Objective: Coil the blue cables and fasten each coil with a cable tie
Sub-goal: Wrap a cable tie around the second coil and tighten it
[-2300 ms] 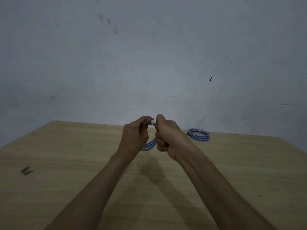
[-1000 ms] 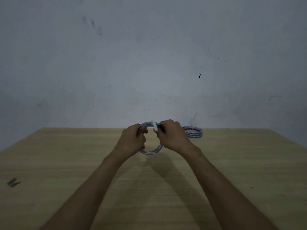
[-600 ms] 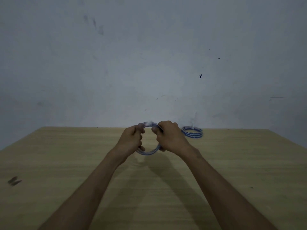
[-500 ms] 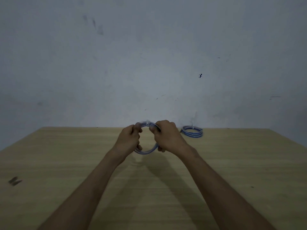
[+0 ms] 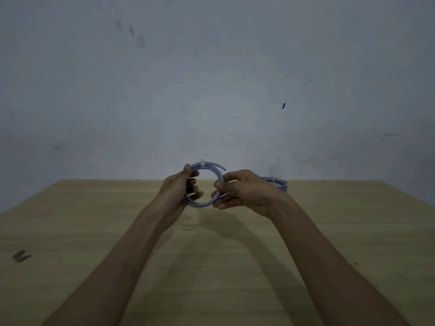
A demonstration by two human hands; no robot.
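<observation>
I hold a blue cable coil [image 5: 207, 166] upright above the wooden table [image 5: 94, 220], facing me as a ring. My left hand [image 5: 179, 191] grips its left side, and my right hand [image 5: 242, 191] pinches its right side. A white cable tie [image 5: 203, 164] wraps the top of the ring. One loose cable end sticks out at the upper right of the ring. A second blue coil [image 5: 279, 183], with a white tie standing up from it, lies on the table at the far edge, partly hidden behind my right hand.
A grey wall rises straight behind the table's far edge. A small dark object [image 5: 21, 256] lies near the table's left edge. A tiny dark speck [image 5: 356, 263] sits on the right part of the table.
My hands have moved apart along the coil, from its top to its left and right sides. The ring now shows in full, with the tie at its top.
</observation>
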